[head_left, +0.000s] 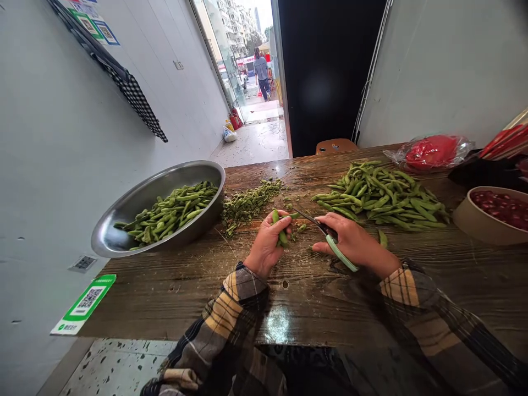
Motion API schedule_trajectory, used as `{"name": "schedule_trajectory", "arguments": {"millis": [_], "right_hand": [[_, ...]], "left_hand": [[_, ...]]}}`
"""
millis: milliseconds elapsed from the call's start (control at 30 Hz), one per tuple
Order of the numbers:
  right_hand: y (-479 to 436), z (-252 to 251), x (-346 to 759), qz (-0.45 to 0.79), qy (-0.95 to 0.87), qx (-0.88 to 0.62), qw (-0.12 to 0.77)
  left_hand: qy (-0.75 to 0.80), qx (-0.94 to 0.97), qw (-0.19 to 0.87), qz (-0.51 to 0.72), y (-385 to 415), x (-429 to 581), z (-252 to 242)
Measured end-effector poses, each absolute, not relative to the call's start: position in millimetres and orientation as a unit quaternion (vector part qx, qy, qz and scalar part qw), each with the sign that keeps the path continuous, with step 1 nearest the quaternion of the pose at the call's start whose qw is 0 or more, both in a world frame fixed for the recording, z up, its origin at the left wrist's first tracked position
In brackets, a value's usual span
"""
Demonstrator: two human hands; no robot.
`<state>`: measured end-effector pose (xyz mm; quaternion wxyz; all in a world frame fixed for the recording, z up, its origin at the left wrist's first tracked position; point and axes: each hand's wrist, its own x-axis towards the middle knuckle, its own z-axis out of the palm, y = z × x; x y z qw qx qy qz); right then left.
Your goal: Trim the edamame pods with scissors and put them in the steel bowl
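Observation:
My left hand (269, 240) is closed around green edamame pods (282, 236), pinched between thumb and fingers above the middle of the table. In my right hand (352, 240) is a pair of scissors (341, 253) with pale green handles; the blades point left, their tips close to the pods. A heap of whole pods (379, 192) lies to the right, beyond my right hand. Small trimmed ends (251, 204) are spread behind my left hand. More pods (175, 212) fill part of a wide metal basin (165, 171), which sits tilted at the left.
On the wooden table (185, 297) a green QR-code card (86, 303) lies front left. At the right are a bowl of dark red seeds (480, 220) and a red item in clear plastic (431, 153). A person (261, 74) walks outside the open doorway.

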<state>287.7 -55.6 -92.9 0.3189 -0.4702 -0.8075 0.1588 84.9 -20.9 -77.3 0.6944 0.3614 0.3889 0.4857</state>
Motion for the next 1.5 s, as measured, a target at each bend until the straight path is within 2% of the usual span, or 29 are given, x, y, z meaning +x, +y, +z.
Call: {"name": "schedule_trajectory", "arguments": {"millis": [267, 500, 633, 733, 933, 1067, 1167, 1400, 1500], "right_hand": [[-55.9, -92.4, 285.1, 0.160, -0.807, -0.458, 0.336], [-53.9, -94.3, 288.3, 0.141, -0.801, -0.476, 0.335], [-50.7, -93.6, 293.2, 0.108, -0.774, -0.506, 0.365], [-49.5, -93.4, 293.9, 0.100, -0.772, -0.510, 0.366], [-49.1, -95.1, 292.0, 0.104, -0.782, -0.499, 0.359], [-48.9, -95.1, 292.2, 0.112, -0.780, -0.498, 0.361], [-49.2, -95.0, 292.6, 0.114, -0.781, -0.500, 0.357], [-53.0, -91.5, 293.1, 0.150, -0.795, -0.489, 0.326], [-55.8, -88.3, 291.5, 0.175, -0.805, -0.481, 0.299]], "left_hand": [[0.379, 0.375, 0.709, 0.462, -27.5, 90.5, -75.4], [0.370, 0.355, 0.706, 0.488, -24.3, 86.6, -73.7], [0.390, 0.429, 0.683, 0.444, -22.8, 85.4, -75.3], [0.410, 0.581, 0.603, 0.363, -24.9, 89.9, -78.5], [0.410, 0.838, 0.293, 0.209, -31.5, 99.3, -91.1], [0.396, 0.876, 0.230, 0.150, -31.4, 99.4, -95.3], [0.413, 0.846, 0.274, 0.197, -27.3, 97.0, -92.5], [0.423, 0.547, 0.583, 0.426, -18.0, 84.0, -84.7], [0.397, 0.498, 0.626, 0.449, -18.7, 83.1, -84.4]]}}
